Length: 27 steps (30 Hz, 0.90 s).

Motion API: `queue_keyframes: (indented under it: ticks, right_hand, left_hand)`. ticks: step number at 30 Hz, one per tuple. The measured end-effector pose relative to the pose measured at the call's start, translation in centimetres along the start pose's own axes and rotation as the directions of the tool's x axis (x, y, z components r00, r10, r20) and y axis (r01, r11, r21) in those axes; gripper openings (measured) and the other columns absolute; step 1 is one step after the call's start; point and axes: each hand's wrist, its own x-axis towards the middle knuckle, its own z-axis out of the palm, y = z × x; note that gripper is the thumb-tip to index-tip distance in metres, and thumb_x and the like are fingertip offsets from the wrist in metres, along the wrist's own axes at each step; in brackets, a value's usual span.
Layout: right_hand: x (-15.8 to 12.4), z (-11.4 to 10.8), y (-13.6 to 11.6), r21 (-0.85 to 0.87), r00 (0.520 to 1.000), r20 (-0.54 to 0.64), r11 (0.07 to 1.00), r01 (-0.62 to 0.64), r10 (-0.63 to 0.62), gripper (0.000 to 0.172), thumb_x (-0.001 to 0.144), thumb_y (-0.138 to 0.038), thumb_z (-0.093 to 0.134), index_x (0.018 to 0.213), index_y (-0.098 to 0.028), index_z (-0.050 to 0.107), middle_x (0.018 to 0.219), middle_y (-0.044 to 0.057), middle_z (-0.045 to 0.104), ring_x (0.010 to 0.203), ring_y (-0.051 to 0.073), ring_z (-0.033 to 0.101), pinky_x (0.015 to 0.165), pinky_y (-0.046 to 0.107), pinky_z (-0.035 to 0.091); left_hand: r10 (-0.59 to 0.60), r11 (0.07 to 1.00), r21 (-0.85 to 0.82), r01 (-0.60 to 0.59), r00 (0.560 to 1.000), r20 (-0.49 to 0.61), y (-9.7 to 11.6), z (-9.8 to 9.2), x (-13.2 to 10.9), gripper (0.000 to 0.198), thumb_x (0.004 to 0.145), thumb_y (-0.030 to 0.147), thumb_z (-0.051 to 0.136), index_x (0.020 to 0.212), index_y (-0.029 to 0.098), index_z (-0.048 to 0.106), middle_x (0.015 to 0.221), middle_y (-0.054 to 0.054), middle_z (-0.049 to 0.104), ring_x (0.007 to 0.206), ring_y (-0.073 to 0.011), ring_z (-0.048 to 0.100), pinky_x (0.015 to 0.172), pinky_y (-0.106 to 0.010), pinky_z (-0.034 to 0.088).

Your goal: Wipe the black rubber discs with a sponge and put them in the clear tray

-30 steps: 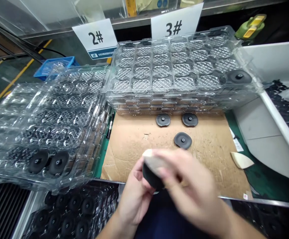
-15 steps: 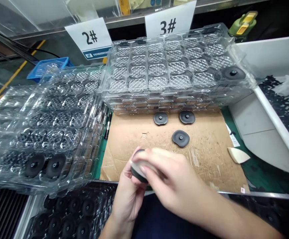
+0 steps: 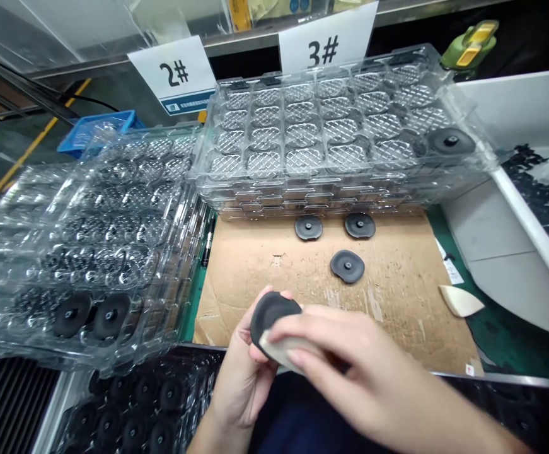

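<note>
My left hand [image 3: 248, 372] grips a black, rounded disc-shaped part [image 3: 269, 313] by its edge, tilted with its dished face up. In my right hand [image 3: 345, 353] a cream-coloured sponge wedge [image 3: 286, 351] is pinched between thumb and fingers. The sponge's tip touches the lower part of the disc's face; my right fingers hide some of the disc. Beyond my hands, several similar black parts lie on a cardboard sheet [image 3: 241, 265]: one nearer [image 3: 347, 266] and two by the tray stack. A second cream sponge wedge [image 3: 461, 301] rests at the right edge of the cardboard.
A stack of clear plastic trays [image 3: 312, 189] stands behind the cardboard, one black part [image 3: 451, 141] in its right corner. More clear trays [image 3: 108, 252] are stacked at left, holding two black parts. A white bin [image 3: 534, 233] with black pieces borders the right.
My right hand has drawn the sponge down and right across the disc, exposing more of its dark face. The disc is tilted more toward me. The view has shifted slightly.
</note>
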Motion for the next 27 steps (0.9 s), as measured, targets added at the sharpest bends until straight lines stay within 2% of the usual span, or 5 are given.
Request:
queue_keyframes:
  ticks: [10, 14, 18, 21, 27]
  right_hand:
    - [-3.4, -1.1, 5.6, 0.275, 0.846, -0.306, 0.891, -0.361, 0.437, 0.025, 0.083, -0.037, 0.052, 0.104, -0.024, 0.059, 0.097, 0.002, 0.066, 0.081, 0.016, 0.063, 0.065, 0.021, 0.050]
    - [-2.7, -0.6, 2.3, 0.140, 0.916, -0.334, 0.972, -0.187, 0.225, 0.026, 0.086, -0.027, 0.050, 0.111, -0.029, 0.054, 0.105, 0.000, 0.062, 0.090, 0.014, 0.060, 0.073, 0.021, 0.049]
    - [-1.0, -0.4, -0.6, -0.045, 0.997, -0.057, 0.998, 0.040, -0.042, 0.027, 0.086, -0.014, 0.044, 0.110, -0.024, 0.055, 0.096, 0.000, 0.062, 0.085, 0.013, 0.058, 0.076, 0.023, 0.046]
    - [0.0, -0.4, -1.1, -0.102, 0.995, 0.105, 0.995, 0.010, 0.001, 0.024, 0.086, -0.011, 0.042, 0.100, -0.023, 0.058, 0.089, -0.002, 0.062, 0.080, 0.011, 0.057, 0.073, 0.023, 0.045]
    - [0.2, -0.3, -1.0, -0.085, 0.994, 0.110, 0.996, 0.015, -0.006, 0.025, 0.085, -0.010, 0.043, 0.100, -0.023, 0.058, 0.089, -0.002, 0.061, 0.081, 0.009, 0.056, 0.074, 0.021, 0.043]
  left_hand:
    - [-0.071, 0.992, -0.100, 0.081, 0.993, 0.099, -0.2, 0.0, -0.2, 0.046, 0.068, 0.035, 0.066, 0.113, 0.028, 0.058, 0.119, -0.002, 0.060, 0.106, -0.0260, 0.057, 0.092, -0.032, 0.046]
    - [-0.053, 0.996, -0.074, 0.057, 0.997, 0.054, -0.4, 0.6, -0.1, 0.040, 0.071, 0.031, 0.066, 0.111, 0.029, 0.060, 0.115, -0.001, 0.063, 0.106, -0.0195, 0.057, 0.093, -0.028, 0.044]
    - [-0.085, 0.996, 0.020, 0.085, 0.996, 0.001, -0.7, 0.3, -0.3, 0.043, 0.068, 0.029, 0.070, 0.110, 0.028, 0.060, 0.115, -0.002, 0.063, 0.110, -0.0196, 0.054, 0.096, -0.028, 0.041]
    - [-0.057, 0.997, 0.057, 0.059, 0.998, -0.034, -0.8, -0.2, -0.5, 0.046, 0.065, 0.024, 0.072, 0.109, 0.029, 0.061, 0.115, -0.002, 0.063, 0.113, -0.0222, 0.052, 0.099, -0.032, 0.038]
    - [-0.052, 0.996, 0.072, 0.058, 0.996, -0.073, -0.5, -0.4, -0.7, 0.054, 0.055, 0.032, 0.078, 0.106, 0.029, 0.063, 0.112, -0.002, 0.065, 0.109, -0.0224, 0.054, 0.096, -0.030, 0.040]
